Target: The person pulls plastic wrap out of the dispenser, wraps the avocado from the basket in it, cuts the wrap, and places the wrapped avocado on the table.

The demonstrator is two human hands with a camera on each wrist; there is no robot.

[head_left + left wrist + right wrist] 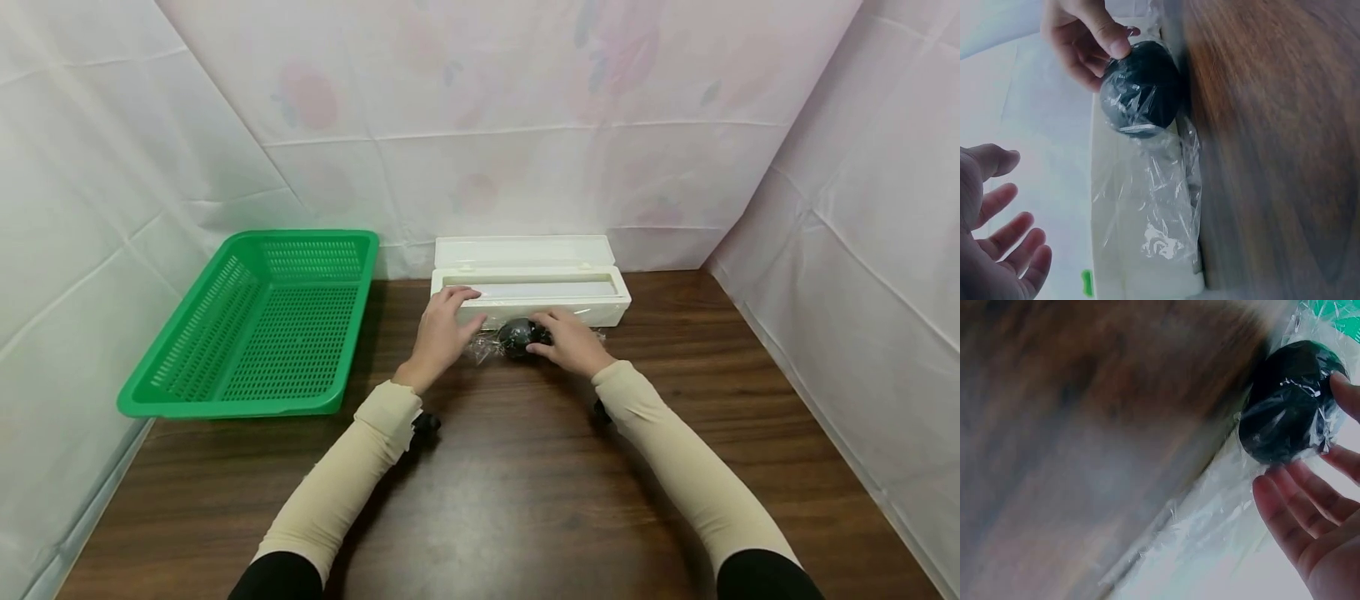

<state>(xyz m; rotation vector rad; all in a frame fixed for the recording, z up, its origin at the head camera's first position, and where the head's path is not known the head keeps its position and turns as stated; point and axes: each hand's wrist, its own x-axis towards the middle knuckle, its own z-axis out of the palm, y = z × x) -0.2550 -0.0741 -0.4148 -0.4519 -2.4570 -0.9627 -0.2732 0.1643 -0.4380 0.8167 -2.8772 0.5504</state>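
Note:
A dark, rounded thing (pixel 516 337) wrapped in clear plastic film (pixel 484 347) sits against the front of a long white box (pixel 600 313). My right hand (pixel 572 342) grips its right side. In the left wrist view the thumb of that right hand (pixel 1088 37) presses on the dark thing (pixel 1141 90), with loose film (pixel 1157 181) trailing from it. My left hand (pixel 441 337) is held at the box's left front, fingers spread and holding nothing. The right wrist view shows the dark thing (pixel 1291 403) between thumb and fingers. Its exact kind is hard to tell under the film.
The white box's lid (pixel 525 250) stands raised at the back, and a white roll (pixel 547 290) lies inside. To the left is a green perforated plastic basket (pixel 341 333) on the brown wooden table (pixel 480 517). Pale cloth (pixel 480 108) hangs behind and at both sides.

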